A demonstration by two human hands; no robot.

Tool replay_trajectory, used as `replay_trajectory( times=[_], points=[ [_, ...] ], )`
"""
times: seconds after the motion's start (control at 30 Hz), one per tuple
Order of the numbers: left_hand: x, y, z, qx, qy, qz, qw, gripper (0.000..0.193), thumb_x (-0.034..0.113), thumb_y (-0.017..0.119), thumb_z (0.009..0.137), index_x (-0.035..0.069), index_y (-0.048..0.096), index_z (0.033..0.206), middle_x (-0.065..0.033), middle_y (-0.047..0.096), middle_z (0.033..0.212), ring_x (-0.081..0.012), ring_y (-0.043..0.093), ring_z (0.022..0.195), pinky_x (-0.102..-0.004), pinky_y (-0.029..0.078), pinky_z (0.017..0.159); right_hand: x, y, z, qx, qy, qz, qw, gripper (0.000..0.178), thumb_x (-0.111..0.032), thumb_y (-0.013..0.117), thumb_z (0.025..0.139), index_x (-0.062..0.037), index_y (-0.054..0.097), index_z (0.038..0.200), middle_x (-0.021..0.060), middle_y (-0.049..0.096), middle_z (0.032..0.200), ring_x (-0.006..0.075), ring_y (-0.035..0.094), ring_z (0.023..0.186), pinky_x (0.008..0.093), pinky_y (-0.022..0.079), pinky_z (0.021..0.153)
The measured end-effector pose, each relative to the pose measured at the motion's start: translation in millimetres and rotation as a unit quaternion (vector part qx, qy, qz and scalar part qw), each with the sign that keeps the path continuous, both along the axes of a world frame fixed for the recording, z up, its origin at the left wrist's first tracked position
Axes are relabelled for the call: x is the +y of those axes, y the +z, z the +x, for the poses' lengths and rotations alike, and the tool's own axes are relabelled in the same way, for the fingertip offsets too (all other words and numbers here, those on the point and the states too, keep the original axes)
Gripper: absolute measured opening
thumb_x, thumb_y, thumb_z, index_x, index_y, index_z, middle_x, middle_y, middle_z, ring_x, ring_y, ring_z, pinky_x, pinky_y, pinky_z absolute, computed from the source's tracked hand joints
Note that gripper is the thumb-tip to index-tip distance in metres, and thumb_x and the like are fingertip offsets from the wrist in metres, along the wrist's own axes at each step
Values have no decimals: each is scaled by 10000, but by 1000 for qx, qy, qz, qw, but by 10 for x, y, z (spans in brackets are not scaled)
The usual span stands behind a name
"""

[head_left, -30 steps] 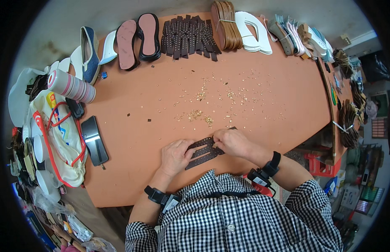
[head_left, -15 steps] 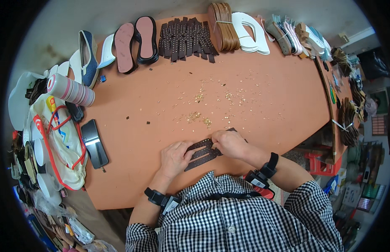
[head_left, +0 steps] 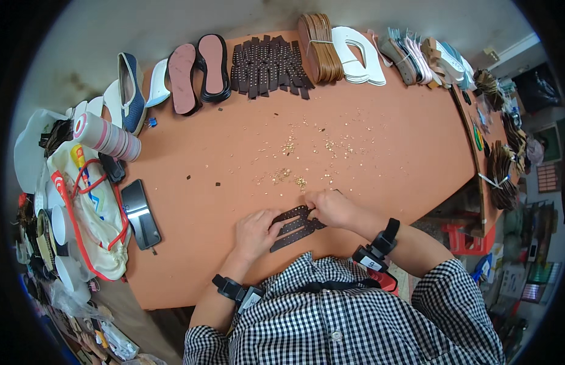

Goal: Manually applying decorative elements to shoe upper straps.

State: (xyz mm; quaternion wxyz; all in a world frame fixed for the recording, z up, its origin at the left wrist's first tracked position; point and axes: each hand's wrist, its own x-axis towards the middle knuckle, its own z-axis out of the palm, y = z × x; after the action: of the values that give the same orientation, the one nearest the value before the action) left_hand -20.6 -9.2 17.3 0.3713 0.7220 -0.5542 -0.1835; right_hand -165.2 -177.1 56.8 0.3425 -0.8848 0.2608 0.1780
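Observation:
A dark brown strappy shoe upper [head_left: 293, 236] with slits and rows of small dots lies low on the table, close to my body. My left hand [head_left: 256, 233] grips its left end, thumb and fingers closed on the edge. Over its upper right part is my right hand [head_left: 332, 207], fingertips pinched together against the upper. Whether a small stud sits between those fingertips is hidden. Small gold studs [head_left: 282, 176] are scattered on the tabletop just beyond my hands.
Along the back stand pink-topped soles [head_left: 182, 79], a stack of studded brown uppers [head_left: 267, 70], tied brown insoles [head_left: 320, 52] and white cut-outs [head_left: 372, 72]. At left are a phone [head_left: 142, 214], a striped thread cone [head_left: 107, 137] and a cream bag [head_left: 106, 237]. The orange-brown table [head_left: 191, 267] curves around me.
The view has shifted slightly, so the table sits a little lower in it. Both hands stay at the brown upper, the right one moved very slightly.

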Motion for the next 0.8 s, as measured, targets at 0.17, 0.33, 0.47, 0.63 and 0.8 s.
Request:
replay_trajectory(
  times=[0.17,0.33,0.47,0.63,0.8],
  points=[
    [-6,-23,10,12,-4,-11,1000,178,162,677,731,103,641,896,-50,651,811,-230,637,726,-329,512,642,26,83,50,33,-10,3,999,220,-131,678,722,-28,553,872,181,630,832,362,621,836,431,484,713],
    [-3,-15,13,31,5,18,999,203,154,679,725,93,654,917,-64,650,801,-225,637,711,-320,511,634,18,23,-22,-10,-5,-14,1000,187,-120,657,751,-12,537,846,170,619,790,343,617,764,408,487,678],
    [-35,25,16,56,10,48,997,231,167,684,735,81,658,948,-77,640,776,-209,625,662,-304,500,596,-141,-255,-280,-73,-193,276,939,94,-79,601,831,-37,519,810,75,581,681,174,583,585,295,466,556],
    [-64,-118,48,177,33,128,975,236,148,696,766,43,645,971,-37,608,715,-104,560,593,-231,466,560,-254,-134,-585,-188,-349,276,875,84,-68,563,871,-55,513,804,-2,534,649,62,505,542,209,408,499],
    [-60,-220,35,375,128,53,916,260,34,691,776,-18,612,1018,42,552,708,-31,505,627,-166,419,553,-537,-494,-957,-305,-494,167,797,91,-84,602,846,-36,526,830,5,527,645,72,508,572,222,440,535]
  ],
)
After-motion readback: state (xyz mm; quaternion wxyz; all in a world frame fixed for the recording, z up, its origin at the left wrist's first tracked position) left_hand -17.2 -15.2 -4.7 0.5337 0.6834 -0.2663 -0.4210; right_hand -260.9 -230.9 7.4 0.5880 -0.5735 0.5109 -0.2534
